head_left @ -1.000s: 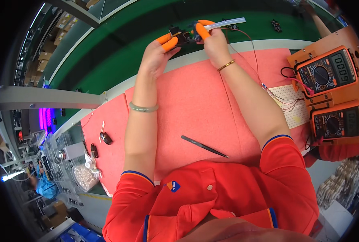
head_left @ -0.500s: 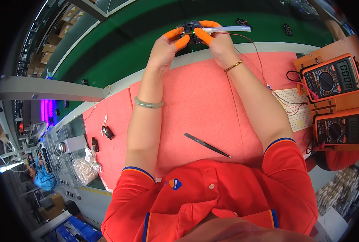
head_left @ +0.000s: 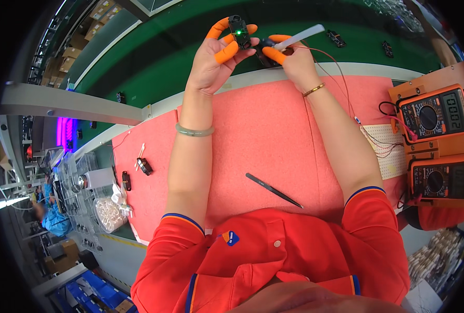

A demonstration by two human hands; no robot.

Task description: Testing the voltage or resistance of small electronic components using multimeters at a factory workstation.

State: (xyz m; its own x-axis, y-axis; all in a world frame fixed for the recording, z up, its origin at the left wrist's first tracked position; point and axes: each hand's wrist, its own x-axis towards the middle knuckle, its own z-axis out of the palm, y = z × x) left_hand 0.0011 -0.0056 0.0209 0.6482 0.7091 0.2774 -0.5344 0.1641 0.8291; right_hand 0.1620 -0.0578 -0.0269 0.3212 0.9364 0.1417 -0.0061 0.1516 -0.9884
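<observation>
Past the far edge of the pink-topped table (head_left: pixel 253 135), we have the left hand (head_left: pixel 210 62) gripping a small black unit (head_left: pixel 236 25) in orange-capped fingers, its green light showing, up over the green surface (head_left: pixel 153 75). Just beside it, our right hand (head_left: pixel 294 61) pinches a pale tube (head_left: pixel 302 36); what dark piece sits at those fingertips, we can't quite make out.

And where's the danger? We'd watch the thin red wire (head_left: pixel 337 63), running back toward the breadboard (head_left: pixel 391 160) by the table's right edge: one long reach and it could tug loose. That fingertip hold looks risky too; a slip would drop the unit off beyond the table. Down at the near edge, a sleeve could sweep the tweezers (head_left: pixel 274 190) away.

Over to the containers! Off the left edge, toward the near corner, a clear tub (head_left: pixel 97 209) holds heaped small white pieces (head_left: pixel 109 214). Behind it, a whitish bottle (head_left: pixel 99 178) keeps its contents hidden from us.
</observation>
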